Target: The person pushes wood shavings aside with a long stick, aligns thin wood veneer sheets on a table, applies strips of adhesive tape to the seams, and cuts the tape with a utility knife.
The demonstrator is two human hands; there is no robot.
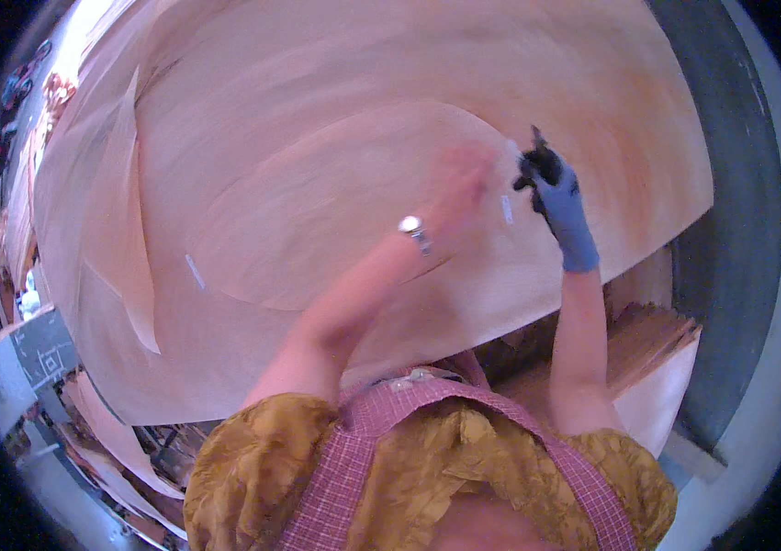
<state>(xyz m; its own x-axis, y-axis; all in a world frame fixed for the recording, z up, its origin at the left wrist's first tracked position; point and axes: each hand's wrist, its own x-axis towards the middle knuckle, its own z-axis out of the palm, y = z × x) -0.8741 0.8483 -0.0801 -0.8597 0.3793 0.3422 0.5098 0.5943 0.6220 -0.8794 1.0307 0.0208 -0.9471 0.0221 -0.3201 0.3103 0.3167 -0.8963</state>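
Note:
A large pale-brown sheet of wood veneer (317, 211) spreads in front of me, with a curved, ring-like grain. Over its middle right is my left hand (461, 184), bare and smeared by motion, with a watch (413, 230) on the wrist. My right hand (546, 179) wears a grey-blue glove with black fingers. Those fingers look curled, and a thin dark tip points up from them; whether it is a finger or a tool I cannot make out. Between the hands shows a blurred whitish strip. Just below lies a short white strip (506, 209) on the veneer.
Another white strip (195, 272) is at the sheet's left. A loose veneer flap (124, 248) rises there. Stacked veneer (652, 354) sits below the sheet's right front edge. A dark green border (721, 230) runs along the right. A grey box-like panel (46, 349) stands at far left.

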